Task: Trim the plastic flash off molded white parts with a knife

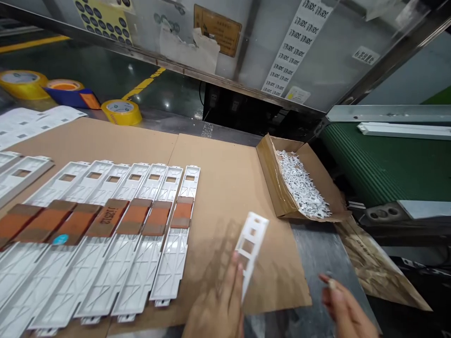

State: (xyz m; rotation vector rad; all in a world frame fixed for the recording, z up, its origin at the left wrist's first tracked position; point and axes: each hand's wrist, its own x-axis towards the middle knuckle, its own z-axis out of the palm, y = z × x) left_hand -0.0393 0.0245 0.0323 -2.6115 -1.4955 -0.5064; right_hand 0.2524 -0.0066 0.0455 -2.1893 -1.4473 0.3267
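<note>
The right hand (343, 300) is over the metal tabletop (317, 253); its thumb and forefinger are brought close together at the tips. Whether a small part is pinched between them cannot be told. The left hand (220, 305) has its fingers extended side by side, with the fingertips touching the left edge of the strip (252, 256). Its thumb is not clearly visible, so whether the strip is gripped or only touched cannot be told. The strip is narrow, white and rigid, with rectangular cutouts; it is tilted above the right part of the cardboard sheet (218, 183), between the panels and the carton.

Panels (171, 274): white, long, ribbed, set in a row on the left; each has a square window near its far end. Blocks (157, 218): brown and orange, flat, laid across the panels.

Carton (273, 188): open, brown, filled with small white parts (303, 185). Beyond, on the right: a green conveyor belt (387, 164). Far left: yellow tape rolls (127, 115).
</note>
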